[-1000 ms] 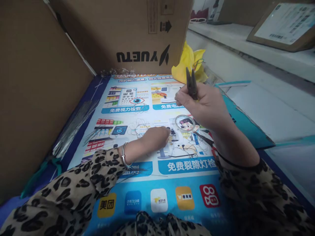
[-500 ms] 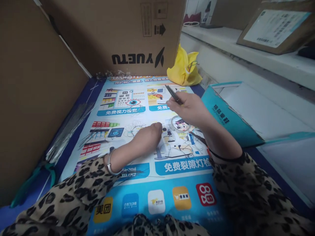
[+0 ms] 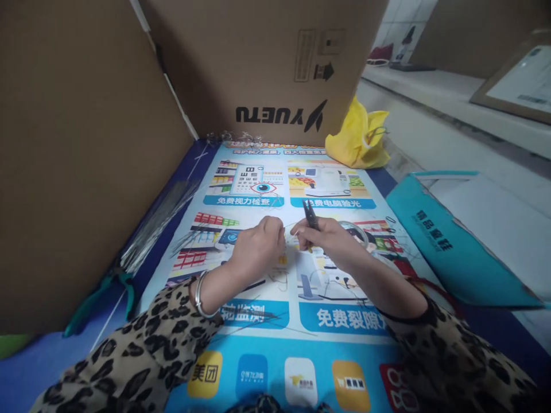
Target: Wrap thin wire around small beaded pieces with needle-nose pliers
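My left hand (image 3: 259, 244) is closed in a pinch over the middle of the poster. A thin wire (image 3: 291, 224) shows in the small gap between its fingertips and my right hand; what else the left fingers hold is hidden. My right hand (image 3: 329, 238) is wrapped round a dark pair of tweezers or slim pliers (image 3: 309, 215), whose end points up and away; the exact kind is unclear. Its thumb and index finger are close to the wire. Behind that hand lies a clear ring-shaped object (image 3: 360, 230). Loose thin wires (image 3: 279, 279) are strewn on the printed poster (image 3: 267, 338).
A bundle of straight wires (image 3: 157, 223) lies at left, beside teal-handled pliers (image 3: 101, 292). Cardboard walls (image 3: 267, 63) rise at the back and left. A yellow bag (image 3: 357, 137) and a teal box (image 3: 447, 241) stand at right. A red handle (image 3: 437, 288) shows by my right forearm.
My right hand has come down and towards my left hand, bringing the dark tool near its fingertips. The left hand stays pinched. The whole view has shifted, with the surroundings now further right.
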A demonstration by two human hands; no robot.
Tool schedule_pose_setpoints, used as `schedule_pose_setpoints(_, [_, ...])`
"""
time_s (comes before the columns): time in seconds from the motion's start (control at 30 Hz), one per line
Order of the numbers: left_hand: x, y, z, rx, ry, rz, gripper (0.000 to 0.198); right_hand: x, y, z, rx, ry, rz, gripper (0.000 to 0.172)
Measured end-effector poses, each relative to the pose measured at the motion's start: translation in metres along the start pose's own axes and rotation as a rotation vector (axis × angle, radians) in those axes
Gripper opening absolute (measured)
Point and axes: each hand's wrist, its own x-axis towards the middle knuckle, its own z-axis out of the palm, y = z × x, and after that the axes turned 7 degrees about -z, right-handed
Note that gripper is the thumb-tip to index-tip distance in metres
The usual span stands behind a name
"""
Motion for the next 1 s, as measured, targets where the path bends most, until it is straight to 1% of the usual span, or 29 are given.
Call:
schedule_pose_setpoints(0.1, [-0.001,-0.006,0.007,0.031,0.049,0.07,0.027,-0.001,0.004,0.002,0.118,0.019,0.024,0.023])
schedule_pose_setpoints(0.17, [-0.002,-0.007,0.009,0.022,0.056,0.088,0.027,-0.001,0.007,0.002,0.148,0.014,0.014,0.023])
schedule_pose_setpoints(0.23, [-0.001,-0.007,0.008,-0.04,0.039,0.053,0.024,-0.001,0.01,0.003,0.141,0.016,0.005,0.023])
schedule_pose_setpoints(0.3, [0.001,-0.005,0.004,-0.206,-0.006,-0.028,0.017,-0.001,0.013,0.004,0.141,0.035,-0.002,0.025])
schedule_pose_setpoints(0.33, [0.002,-0.004,0.002,-0.346,-0.058,-0.074,0.012,-0.001,0.014,0.004,0.147,0.053,-0.011,0.027])
schedule_pose_setpoints(0.37, [0.003,-0.004,0.0,-0.529,-0.138,-0.118,0.008,0.0,0.015,0.004,0.151,0.074,-0.026,0.028])
schedule_pose_setpoints(0.4, [0.003,-0.003,-0.002,-0.74,-0.249,-0.16,0.007,0.0,0.016,0.004,0.149,0.091,-0.044,0.03])
schedule_pose_setpoints(0.47, [0.003,-0.003,-0.002,-1.164,-0.511,-0.228,0.013,-0.001,0.017,0.004,0.128,0.105,-0.079,0.03])
schedule_pose_setpoints(0.5, [0.002,-0.003,-0.001,-1.337,-0.629,-0.255,0.017,-0.001,0.017,0.004,0.115,0.101,-0.088,0.03])
schedule_pose_setpoints(0.53, [0.001,-0.003,0.0,-1.47,-0.72,-0.273,0.02,-0.001,0.016,0.005,0.106,0.089,-0.093,0.03])
schedule_pose_setpoints(0.6, [-0.002,-0.003,0.004,-1.624,-0.823,-0.289,0.027,-0.002,0.014,0.007,0.093,0.058,-0.099,0.028])
schedule_pose_setpoints(0.7, [-0.004,-0.002,0.007,-1.672,-0.899,-0.297,0.032,-0.004,0.011,0.008,0.044,0.025,-0.103,0.025])
schedule_pose_setpoints(0.77, [-0.003,-0.003,0.006,-1.63,-0.917,-0.29,0.031,-0.004,0.01,0.008,0.0,0.024,-0.091,0.025])
schedule_pose_setpoints(0.8, [-0.002,-0.003,0.004,-1.598,-0.9,-0.292,0.029,-0.003,0.01,0.007,-0.027,0.033,-0.081,0.026])
schedule_pose_setpoints(0.9, [0.001,-0.004,0.0,-1.536,-0.746,-0.343,0.021,-0.002,0.01,0.004,-0.141,0.079,-0.048,0.028])
schedule_pose_setpoints(1.0, [0.002,-0.005,-0.002,-1.504,-0.605,-0.343,0.026,-0.002,0.009,0.002,-0.259,0.071,-0.059,0.028])
